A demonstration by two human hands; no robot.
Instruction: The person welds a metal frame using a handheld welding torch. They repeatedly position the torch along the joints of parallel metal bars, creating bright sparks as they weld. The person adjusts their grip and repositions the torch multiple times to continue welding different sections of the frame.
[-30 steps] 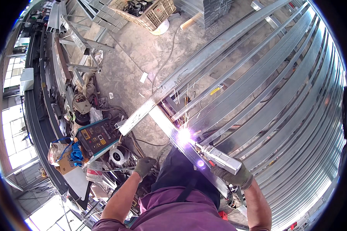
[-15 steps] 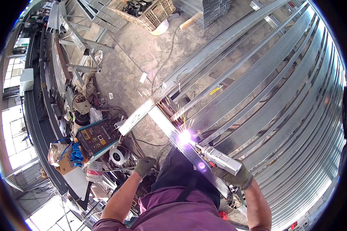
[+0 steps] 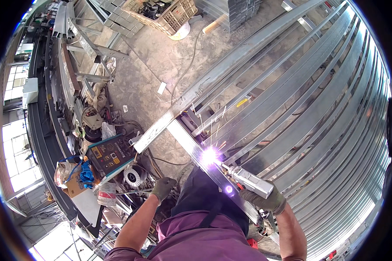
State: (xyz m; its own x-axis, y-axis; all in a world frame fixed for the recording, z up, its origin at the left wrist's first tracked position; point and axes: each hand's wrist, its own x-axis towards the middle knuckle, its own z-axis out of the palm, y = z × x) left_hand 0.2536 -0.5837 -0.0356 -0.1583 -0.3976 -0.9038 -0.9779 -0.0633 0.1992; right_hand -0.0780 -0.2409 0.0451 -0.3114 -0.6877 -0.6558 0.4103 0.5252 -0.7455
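Note:
My right hand (image 3: 265,200), in a dark work glove, is wrapped round a silver welding gun (image 3: 250,181) with a boxy body. The gun's tip points up and left at a metal frame bar (image 3: 185,140). A bright white-violet arc (image 3: 210,155) glows at the tip, and sparks fly upward from it. The glare hides the joint there. Away from the frame, to the left of my dark trousers, my gloved left hand (image 3: 163,189) is closed. Whether anything is inside its fingers is hidden.
Many long metal slats (image 3: 287,104) fan across the right side. On the left stand a control box (image 3: 109,156) with a dark panel, a wire spool (image 3: 132,176) and tangled cables. A plastic crate (image 3: 172,21) sits on the floor at the far side, near stacked metal profiles (image 3: 244,13).
The arc has crept very slightly right along the frame bar, with the welding gun barely shifting. The sparks have a different spread. My left hand stays where it was.

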